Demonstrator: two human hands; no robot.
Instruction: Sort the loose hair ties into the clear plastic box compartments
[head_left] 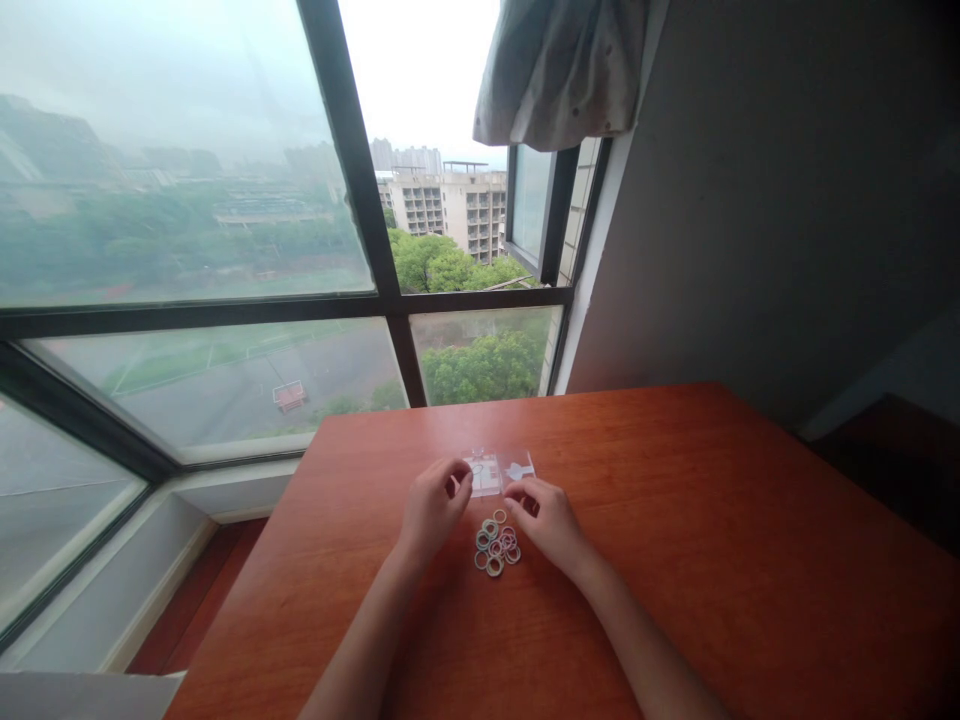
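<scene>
A loose pile of pastel rings (496,546), which look like small hair ties, lies on the table in pink, green, cream and blue-grey. Just beyond it lies an open clear plastic case (486,478), with small pale things inside that I cannot make out. My left hand (437,507) is at the case's left side, thumb and forefinger curled together. My right hand (547,515) is by the case's near right part, to the right of the pile, fingertips pinched. Whatever is between the fingertips of either hand is too small to tell.
The reddish-brown wooden table (697,560) reaches to the windows (480,300) at its far edge. One window pane (536,200) is swung outward, below a hanging curtain (562,80). A grey wall (735,200) rises on the right.
</scene>
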